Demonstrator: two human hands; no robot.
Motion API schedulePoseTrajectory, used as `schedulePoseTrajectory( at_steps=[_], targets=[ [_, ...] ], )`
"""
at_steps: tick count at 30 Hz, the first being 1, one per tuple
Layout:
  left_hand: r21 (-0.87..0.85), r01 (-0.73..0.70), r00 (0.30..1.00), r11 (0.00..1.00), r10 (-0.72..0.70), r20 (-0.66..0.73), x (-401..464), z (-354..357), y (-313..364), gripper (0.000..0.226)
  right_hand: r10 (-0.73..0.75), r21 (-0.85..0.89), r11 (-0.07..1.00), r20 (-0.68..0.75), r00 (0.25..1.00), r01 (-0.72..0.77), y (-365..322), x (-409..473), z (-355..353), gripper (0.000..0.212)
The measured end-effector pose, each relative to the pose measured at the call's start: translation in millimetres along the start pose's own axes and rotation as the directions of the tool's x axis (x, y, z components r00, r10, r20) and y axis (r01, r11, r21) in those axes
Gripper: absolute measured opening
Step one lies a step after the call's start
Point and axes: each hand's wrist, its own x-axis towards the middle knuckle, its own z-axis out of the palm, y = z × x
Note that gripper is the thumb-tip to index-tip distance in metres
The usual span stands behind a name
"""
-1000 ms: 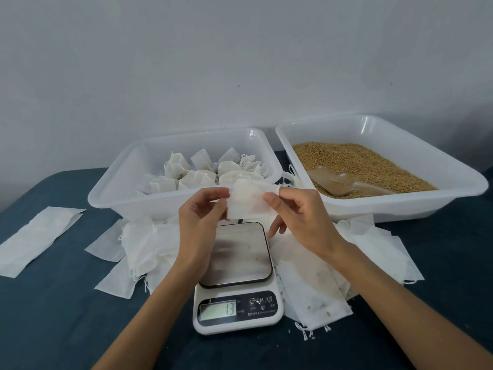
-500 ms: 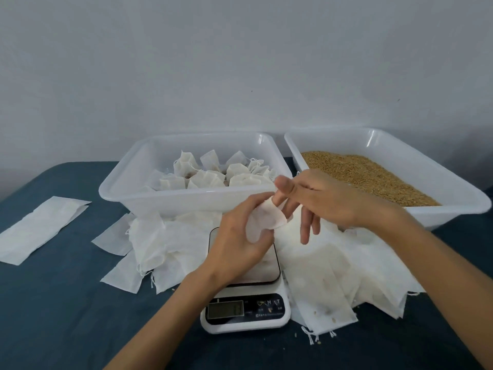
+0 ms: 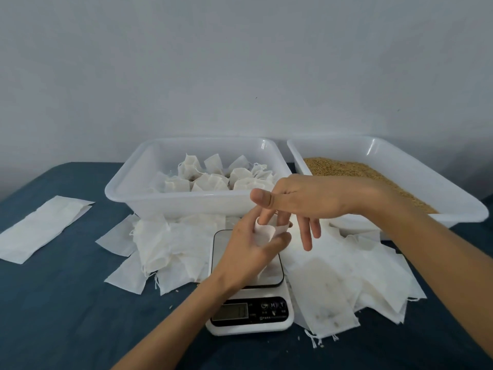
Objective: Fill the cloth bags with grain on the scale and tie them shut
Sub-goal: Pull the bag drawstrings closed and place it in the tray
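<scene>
Opening step: left hand (image 3: 250,247) grips small white cloth bag (image 3: 266,232) above white digital scale (image 3: 249,297); right hand (image 3: 301,201), two fingers (image 3: 266,217) inside mouth, widening. Next: scoop grain (image 3: 354,172) behind scale.

A small packing workspace: scale (image 3: 249,297), grain tub (image 3: 416,188), blue-covered table (image 3: 53,303), bare wall (image 3: 240,62).

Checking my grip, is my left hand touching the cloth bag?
Touching. The head view shows the left hand curled around the cloth bag above the scale.
</scene>
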Motion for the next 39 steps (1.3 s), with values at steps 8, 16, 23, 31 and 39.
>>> schedulePoseTrajectory(
  at_steps=[8, 16, 23, 31, 39],
  targets=[
    [-0.016, 0.003, 0.998, 1.000, -0.004, -0.069, 3.1, -1.7, -5.6, 0.031, -0.081, 0.060, 0.995, -0.056, 0.995, 0.084, 6.1, 1.9, -12.2, 0.090],
    [-0.129, 0.043, 0.992, 0.991, -0.058, -0.110, 6.7, -5.9, -7.6, 0.026, 0.179, -0.002, 0.975, -0.580, 0.795, -0.220, 135.4, 3.5, -67.4, 0.028],
    [-0.099, 0.064, 0.988, 0.993, -0.077, -0.134, 7.0, -7.8, -3.6, 0.029, 0.506, -0.235, 0.730, -0.447, 0.738, -0.642, 234.0, 15.8, -44.8, 0.031],
    [-0.160, 0.056, 0.987, 0.986, -0.079, -0.138, 9.4, -9.4, -6.3, 0.025, 0.392, -0.237, 0.749, -0.595, 0.702, -0.619, 244.4, 11.3, -56.7, 0.010],
    [-0.188, 0.046, 0.986, 0.981, -0.075, -0.150, 10.5, -11.0, -6.5, 0.026, 0.193, -0.455, 0.401, -0.806, 0.559, -0.795, 261.5, 0.0, -68.4, 0.019]
  ],
)
